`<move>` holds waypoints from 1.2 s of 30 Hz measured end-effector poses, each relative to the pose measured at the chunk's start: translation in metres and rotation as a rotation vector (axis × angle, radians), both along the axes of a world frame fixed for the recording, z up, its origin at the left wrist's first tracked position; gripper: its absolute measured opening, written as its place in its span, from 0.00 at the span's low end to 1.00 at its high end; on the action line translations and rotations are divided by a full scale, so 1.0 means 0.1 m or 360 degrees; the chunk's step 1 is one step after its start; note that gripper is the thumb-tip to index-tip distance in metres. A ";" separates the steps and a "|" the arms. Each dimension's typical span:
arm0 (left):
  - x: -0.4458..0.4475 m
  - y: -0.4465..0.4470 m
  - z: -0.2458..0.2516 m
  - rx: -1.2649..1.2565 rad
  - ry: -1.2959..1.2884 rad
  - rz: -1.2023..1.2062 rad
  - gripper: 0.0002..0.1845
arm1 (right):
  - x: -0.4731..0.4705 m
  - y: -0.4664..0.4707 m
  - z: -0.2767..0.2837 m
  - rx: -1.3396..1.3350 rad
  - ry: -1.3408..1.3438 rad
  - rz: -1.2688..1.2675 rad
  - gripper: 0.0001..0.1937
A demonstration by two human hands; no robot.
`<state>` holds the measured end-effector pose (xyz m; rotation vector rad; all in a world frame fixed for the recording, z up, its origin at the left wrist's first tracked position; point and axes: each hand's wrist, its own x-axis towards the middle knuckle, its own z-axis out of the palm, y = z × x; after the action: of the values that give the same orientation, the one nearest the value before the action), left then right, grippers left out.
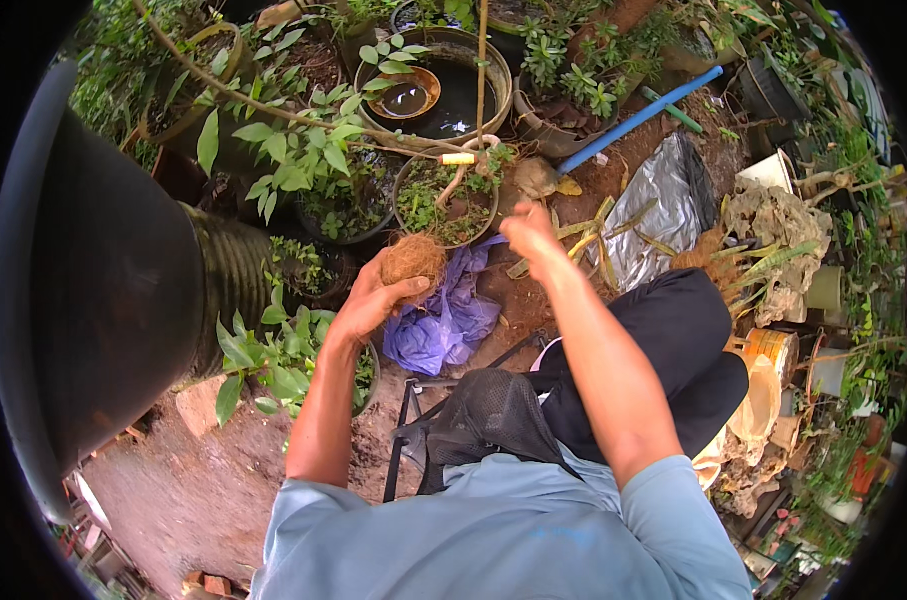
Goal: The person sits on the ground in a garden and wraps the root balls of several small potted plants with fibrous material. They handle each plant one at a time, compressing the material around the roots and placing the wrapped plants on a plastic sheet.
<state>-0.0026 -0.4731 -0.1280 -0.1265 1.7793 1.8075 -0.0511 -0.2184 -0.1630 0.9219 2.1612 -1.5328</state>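
My left hand grips a round ball of brown, hairy coconut fibre, its thumb across the lower side. My right hand is raised to the right of the ball, apart from it, with its fingers curled; whether something thin is between them cannot be told. Beneath and between the hands a crumpled purple plastic bag lies on the ground. Just beyond stands a round pot of small green plants with a bent stem, a thin upright stick and a pale yellow piece near it.
A large black container stands at the left. A water-filled basin holds a floating bowl. On the right lie a blue pipe, a silver-black plastic sheet, long leaves, more fibre and a rough rock.
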 end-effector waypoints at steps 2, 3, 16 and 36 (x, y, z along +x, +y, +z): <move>0.01 0.00 0.03 0.0003 0.0014 0.0058 0.34 | 0.09 -0.20 -0.37 0.0007 -0.0265 0.0005 0.34; 0.03 0.02 0.05 0.0098 0.0013 0.0071 0.34 | 0.16 -0.32 -0.52 -0.0096 -0.0256 -0.0008 0.33; 0.06 0.22 -0.10 0.0726 -0.0553 0.0153 0.30 | 0.73 -0.40 0.28 0.0370 0.0434 0.1313 0.12; -0.08 0.14 0.52 0.0293 0.0190 0.0228 0.28 | 1.63 0.84 2.08 0.0322 0.1016 0.0242 0.06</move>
<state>-0.0103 -0.4587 -0.0762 -0.0758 1.7109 2.1111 0.1120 -0.1347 0.0446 0.3179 2.7842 -1.7155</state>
